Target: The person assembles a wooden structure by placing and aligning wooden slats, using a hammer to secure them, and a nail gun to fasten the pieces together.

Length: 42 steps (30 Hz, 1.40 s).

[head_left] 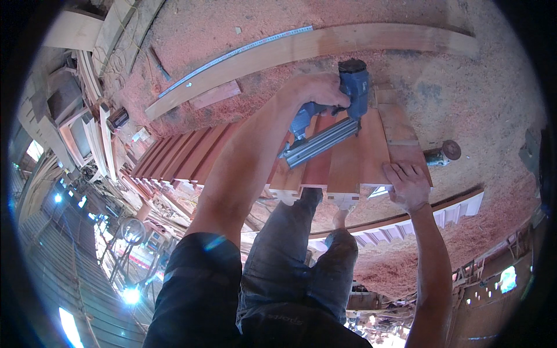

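Note:
My left hand point(326, 93) is wrapped round the handle of a blue nail gun point(356, 90) with a black cap and a long silver magazine point(322, 143). The tool's nose points down at the reddish wooden boards point(373, 142), which lie side by side across a slatted wooden panel point(197, 151). Whether the nose touches the wood, I cannot tell. Over the near edge of the rightmost wooden board point(406, 152) my right hand point(408, 184) is closed, its fingers on the top face. Notched board ends point(343, 197) stick out toward my legs.
Beyond the panel a long curved-looking plank point(371, 40) and a measuring tape point(232, 55) lie on the sawdust-covered floor. An angle grinder point(445, 153) is at the right. Another slatted piece point(406, 228) lies near my feet. Timber scraps point(93, 139) crowd the left.

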Motion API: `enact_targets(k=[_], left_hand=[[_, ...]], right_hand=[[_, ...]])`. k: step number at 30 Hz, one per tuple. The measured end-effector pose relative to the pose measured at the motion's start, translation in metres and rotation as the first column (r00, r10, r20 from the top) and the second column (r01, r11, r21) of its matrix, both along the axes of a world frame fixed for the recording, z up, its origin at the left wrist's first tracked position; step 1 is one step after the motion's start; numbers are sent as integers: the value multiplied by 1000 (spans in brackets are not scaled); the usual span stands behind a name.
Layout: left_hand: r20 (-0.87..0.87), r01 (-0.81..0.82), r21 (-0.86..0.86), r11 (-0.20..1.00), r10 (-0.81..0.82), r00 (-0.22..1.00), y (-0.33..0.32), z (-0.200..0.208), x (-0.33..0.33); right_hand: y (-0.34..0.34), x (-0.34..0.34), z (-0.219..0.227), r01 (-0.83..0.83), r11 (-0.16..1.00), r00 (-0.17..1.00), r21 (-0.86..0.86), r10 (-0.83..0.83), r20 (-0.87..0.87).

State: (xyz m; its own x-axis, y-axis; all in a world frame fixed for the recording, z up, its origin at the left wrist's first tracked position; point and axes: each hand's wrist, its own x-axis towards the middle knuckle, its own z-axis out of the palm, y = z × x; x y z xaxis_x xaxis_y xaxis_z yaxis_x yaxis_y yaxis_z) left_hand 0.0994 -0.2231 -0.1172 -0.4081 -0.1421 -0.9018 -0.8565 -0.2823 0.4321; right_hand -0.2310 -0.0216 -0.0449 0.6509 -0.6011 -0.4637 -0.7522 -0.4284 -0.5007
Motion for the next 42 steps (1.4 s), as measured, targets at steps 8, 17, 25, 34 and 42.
enact_targets(k=[8, 17, 25, 34, 42], left_hand=[[-55, 68, 6, 998, -67, 996, 1, 35, 15], [-121, 6, 70, 998, 2, 993, -5, 90, 22], [-129, 36, 22, 999, -33, 991, -5, 94, 22], [-362, 179, -412, 893, -341, 867, 10, 83, 32], [-296, 218, -147, 965, -253, 921, 16, 70, 37]], right_hand=[[3, -1, -2, -28, 998, 1000, -50, 27, -15], [1, 0, -3, -17, 999, 1000, -41, 18, 4], [2, -2, -4, -19, 1000, 1000, -15, 19, -1], [0, -1, -2, -16, 999, 1000, -32, 16, 12], [1, 0, -4, -8, 998, 1000, -58, 10, 26]])
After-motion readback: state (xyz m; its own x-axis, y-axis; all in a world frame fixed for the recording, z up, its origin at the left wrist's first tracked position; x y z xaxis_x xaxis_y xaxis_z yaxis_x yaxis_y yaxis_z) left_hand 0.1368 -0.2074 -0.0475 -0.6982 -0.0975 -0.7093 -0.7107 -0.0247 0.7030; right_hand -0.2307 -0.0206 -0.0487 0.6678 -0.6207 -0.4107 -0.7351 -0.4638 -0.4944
